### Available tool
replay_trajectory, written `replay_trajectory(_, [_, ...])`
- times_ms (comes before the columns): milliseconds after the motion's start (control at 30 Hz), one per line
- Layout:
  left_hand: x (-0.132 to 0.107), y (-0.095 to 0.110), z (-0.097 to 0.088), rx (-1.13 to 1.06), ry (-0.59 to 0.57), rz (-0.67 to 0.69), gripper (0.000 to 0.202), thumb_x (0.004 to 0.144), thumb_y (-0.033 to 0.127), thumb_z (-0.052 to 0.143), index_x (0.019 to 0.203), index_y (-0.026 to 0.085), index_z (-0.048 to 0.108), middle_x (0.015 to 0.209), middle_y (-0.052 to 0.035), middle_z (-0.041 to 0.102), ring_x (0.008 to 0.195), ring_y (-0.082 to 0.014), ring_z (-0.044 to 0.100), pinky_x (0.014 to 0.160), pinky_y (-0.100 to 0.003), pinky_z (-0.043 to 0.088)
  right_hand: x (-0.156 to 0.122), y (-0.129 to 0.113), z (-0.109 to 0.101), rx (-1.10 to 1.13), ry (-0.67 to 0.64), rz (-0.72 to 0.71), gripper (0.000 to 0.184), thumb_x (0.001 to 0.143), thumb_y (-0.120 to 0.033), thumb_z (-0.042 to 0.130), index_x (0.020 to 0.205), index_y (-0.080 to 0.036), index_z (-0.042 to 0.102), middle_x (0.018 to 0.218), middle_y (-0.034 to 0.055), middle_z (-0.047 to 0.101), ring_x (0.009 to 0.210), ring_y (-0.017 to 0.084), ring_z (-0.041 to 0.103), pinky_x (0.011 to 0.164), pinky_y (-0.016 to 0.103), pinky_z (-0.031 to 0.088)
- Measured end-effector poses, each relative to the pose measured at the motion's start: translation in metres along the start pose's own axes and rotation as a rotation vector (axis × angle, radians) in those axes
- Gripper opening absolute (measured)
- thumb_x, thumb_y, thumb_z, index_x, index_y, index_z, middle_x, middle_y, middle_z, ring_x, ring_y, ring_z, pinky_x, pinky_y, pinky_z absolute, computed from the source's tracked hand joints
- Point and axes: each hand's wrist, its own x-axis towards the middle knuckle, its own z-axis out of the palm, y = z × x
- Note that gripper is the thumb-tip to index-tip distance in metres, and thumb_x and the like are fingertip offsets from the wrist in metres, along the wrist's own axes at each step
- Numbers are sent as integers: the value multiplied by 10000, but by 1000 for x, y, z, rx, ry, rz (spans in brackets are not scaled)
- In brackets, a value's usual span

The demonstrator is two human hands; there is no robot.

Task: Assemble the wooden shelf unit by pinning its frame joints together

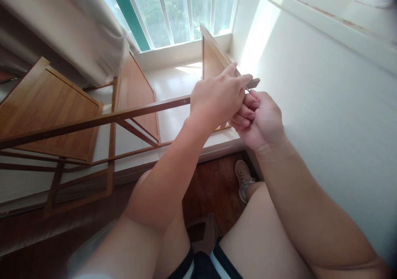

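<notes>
A long wooden rail of a brown wooden furniture frame runs from the left edge to the middle of the view. My left hand is wrapped round the rail's right end, fingers closed. Pressed against it from the right, my right hand is closed in a pinch on a thin small metal piece at the rail's tip; I cannot make out what it is. Both hands touch each other in front of an upright wooden panel.
The frame stands on a white raised ledge below a barred window. A white wall runs close on the right, a curtain hangs at the left. My bare knees, a shoe and dark wood floor lie below.
</notes>
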Motion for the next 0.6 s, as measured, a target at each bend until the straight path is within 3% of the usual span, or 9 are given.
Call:
replay_trajectory(200, [5, -5, 4, 20, 77, 132, 493, 1007, 482, 194, 1233, 439, 630, 1502, 117, 470, 1017, -299, 552, 857, -563, 402, -1, -14, -11, 130, -122, 82, 426, 938, -286, 409, 566, -253, 205, 451, -78, 174, 378, 101, 174, 385, 255, 201])
replay_trajectory(333, [7, 1, 2, 156, 54, 68, 417, 1007, 433, 288, 1257, 476, 619, 1513, 95, 462, 1036, -286, 610, 791, -481, 463, -1, -24, -18, 116, -185, 108, 413, 935, -190, 362, 567, -247, 182, 469, -79, 149, 402, 101, 124, 405, 248, 191])
replay_trajectory(433, [6, 7, -2, 214, 37, 38, 401, 1009, 415, 311, 1268, 502, 604, 1518, 93, 461, 1074, -282, 620, 771, -449, 482, -2, -24, -18, 50, -185, 83, 420, 947, -236, 386, 575, -253, 192, 469, -82, 159, 403, 103, 137, 403, 250, 208])
replay_trajectory(600, [5, 6, -2, 214, 51, 52, 400, 1013, 418, 308, 1261, 491, 612, 1550, 96, 420, 1036, -278, 642, 760, -454, 483, -4, -12, -17, -31, -135, 53, 457, 953, -447, 431, 580, -262, 243, 449, -79, 201, 381, 113, 217, 370, 259, 244])
